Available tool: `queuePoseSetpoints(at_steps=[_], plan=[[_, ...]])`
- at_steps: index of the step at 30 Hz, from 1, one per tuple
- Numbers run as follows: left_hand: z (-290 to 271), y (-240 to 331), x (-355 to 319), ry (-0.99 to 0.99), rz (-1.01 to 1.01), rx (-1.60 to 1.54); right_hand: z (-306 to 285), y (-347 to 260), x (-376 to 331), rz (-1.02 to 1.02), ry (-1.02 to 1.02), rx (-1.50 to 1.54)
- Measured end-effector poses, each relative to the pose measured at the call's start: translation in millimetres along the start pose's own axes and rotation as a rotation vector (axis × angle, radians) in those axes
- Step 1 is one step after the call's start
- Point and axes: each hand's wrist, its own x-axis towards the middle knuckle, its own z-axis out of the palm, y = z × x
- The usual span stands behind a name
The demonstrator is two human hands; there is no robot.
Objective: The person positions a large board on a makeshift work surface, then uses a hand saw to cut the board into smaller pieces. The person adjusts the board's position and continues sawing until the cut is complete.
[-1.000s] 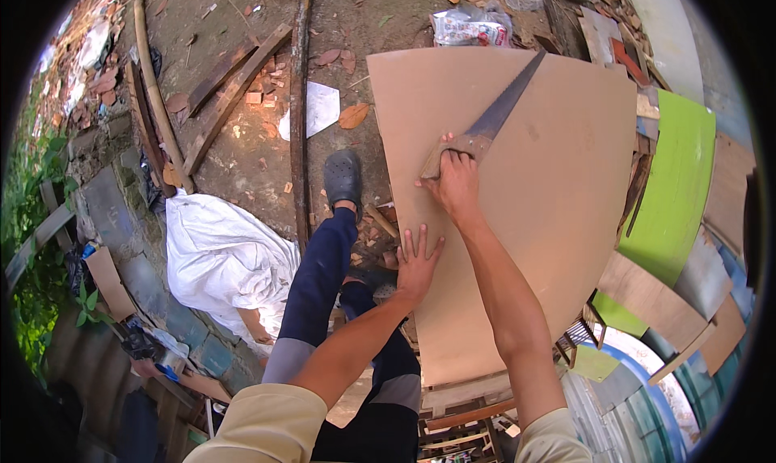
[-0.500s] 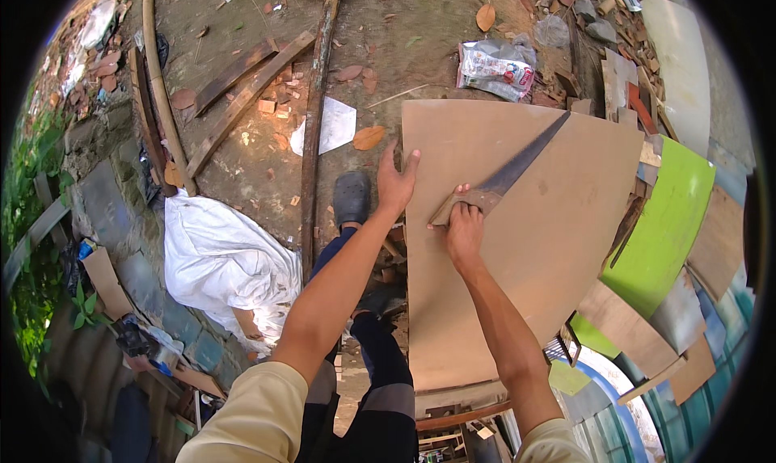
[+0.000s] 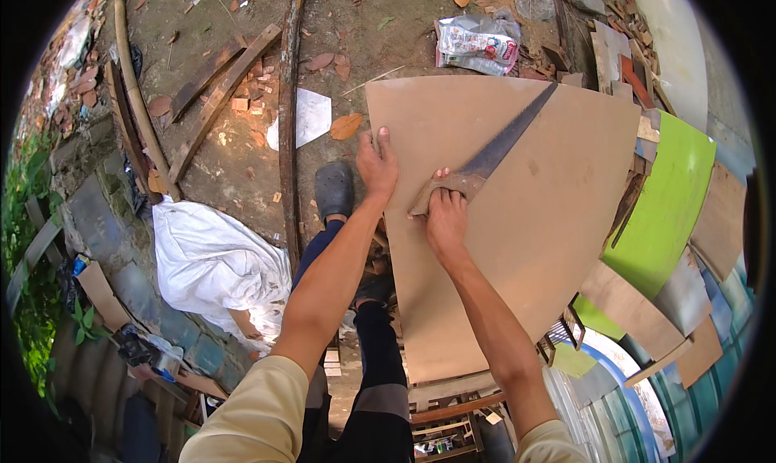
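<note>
A large flat brown board [image 3: 517,245] lies in front of me, to the right of my legs. At its left edge, my left hand [image 3: 377,172] grips the board, with its thumb showing near the edge and the other fingers partly hidden. A handsaw [image 3: 508,140] with a dark tapered blade and a worn wooden handle rests over the board. My right hand [image 3: 447,220] is closed round that handle. The blade points away to the far right, its tip close to the board's far edge, and appears to lie flat along the surface.
A white sack [image 3: 214,257] sits left of my legs. Wooden strips [image 3: 230,99] and a long dark pole [image 3: 289,132] lie on the dirt. Beyond the board is a crumpled silver packet [image 3: 477,47]. A green panel [image 3: 667,212] and several board offcuts [image 3: 630,305] crowd the right.
The board has shifted left and slightly away, with both hands and the saw moving along with it. The surroundings have also slid left in view. Both grips look the same.
</note>
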Motion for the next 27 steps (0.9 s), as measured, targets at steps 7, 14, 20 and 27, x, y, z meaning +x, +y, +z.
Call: queuePoseSetpoints(at_steps=[7,14,20,27], plan=[[1.4,-8.2,1.1,-0.002,-0.026,-0.147,-0.1,1.1,-3.5,-0.012,-0.06,-0.06],[-3.5,-7.5,1.9,-0.026,-0.014,-0.097,2.2,0.5,-0.4,-0.031,0.019,-0.078],[-9.8,32.9,41.2,0.149,0.393,0.256,3.6,-4.5,-1.3,0.023,-0.05,-0.039],[6.1,135.8,140.4,-1.026,0.314,0.864,1.0,-6.4,-2.7,0.015,-0.015,-0.09]])
